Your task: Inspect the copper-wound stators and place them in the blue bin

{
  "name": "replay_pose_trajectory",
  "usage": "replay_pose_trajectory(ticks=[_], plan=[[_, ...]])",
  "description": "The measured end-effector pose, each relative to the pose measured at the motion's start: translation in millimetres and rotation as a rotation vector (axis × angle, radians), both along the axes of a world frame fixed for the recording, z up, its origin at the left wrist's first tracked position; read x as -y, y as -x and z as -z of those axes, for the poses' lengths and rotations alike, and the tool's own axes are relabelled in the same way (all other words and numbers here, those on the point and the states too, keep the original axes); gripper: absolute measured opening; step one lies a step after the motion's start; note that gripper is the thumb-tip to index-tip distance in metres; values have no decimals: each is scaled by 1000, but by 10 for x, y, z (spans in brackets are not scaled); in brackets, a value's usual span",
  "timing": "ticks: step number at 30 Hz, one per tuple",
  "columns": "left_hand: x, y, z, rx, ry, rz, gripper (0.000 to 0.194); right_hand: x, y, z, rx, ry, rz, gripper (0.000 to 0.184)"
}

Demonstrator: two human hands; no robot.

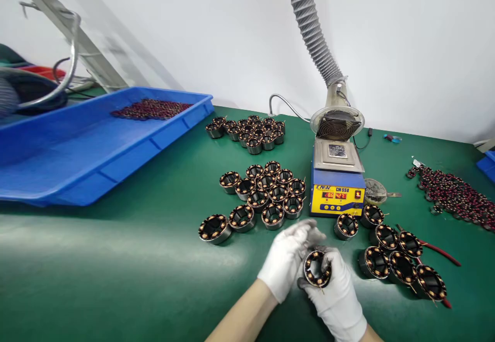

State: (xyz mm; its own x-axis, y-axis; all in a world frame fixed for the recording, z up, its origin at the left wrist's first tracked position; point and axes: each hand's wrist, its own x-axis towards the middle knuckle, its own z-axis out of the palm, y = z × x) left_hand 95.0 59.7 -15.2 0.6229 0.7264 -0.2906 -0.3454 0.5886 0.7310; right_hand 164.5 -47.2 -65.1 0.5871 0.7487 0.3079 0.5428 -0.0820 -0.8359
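In its white glove, my right hand (336,290) is closed around a ring-shaped motor stator (317,269) with copper windings and a black inner lining. Its open face is turned up toward me, and a thin wire end sticks out near its lower edge. Just up and to the left of this stator is my left hand (288,251), also gloved in white. Motion smears its fingers, which point right above the stator; whether they pinch anything cannot be made out. Beyond both hands stands a blue and yellow solder pot (336,197) with a lit red display.
Several stators (266,182) stand left of the pot, others (253,130) farther back, more (402,264) at right over a red-handled tool (441,254). A blue tray (127,161) sits left. Small dark-red parts (456,192) lie right. An exhaust hose (311,22) hangs behind the pot.
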Motion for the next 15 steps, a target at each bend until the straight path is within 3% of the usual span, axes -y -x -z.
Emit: replay_pose_trajectory(ticks=[2, 4, 6, 8, 11, 13, 15], plan=[[-86, 94, -81, -9, -34, -34, 49, 6, -12, 1, 18, -2, 1, 36], [-125, 175, -140, -185, -152, 118, 50, 7, -17, 12, 12, -8, 15, 38], [-113, 199, -146, -375, -283, 299, 37, 6, -15, 22, -11, -4, 18, 38], [-89, 169, -112, -429, -336, 367, 22, 7, -10, 22, -19, 3, 7, 37], [-113, 116, -68, -345, -242, 272, 25, 14, -7, 13, 13, 8, -9, 38], [-158, 122, -68, -282, -200, 109, 40, 17, -7, 13, 35, 13, -10, 41], [-171, 145, -77, -300, -248, 55, 53, 14, -5, 26, 49, 17, -9, 43]])
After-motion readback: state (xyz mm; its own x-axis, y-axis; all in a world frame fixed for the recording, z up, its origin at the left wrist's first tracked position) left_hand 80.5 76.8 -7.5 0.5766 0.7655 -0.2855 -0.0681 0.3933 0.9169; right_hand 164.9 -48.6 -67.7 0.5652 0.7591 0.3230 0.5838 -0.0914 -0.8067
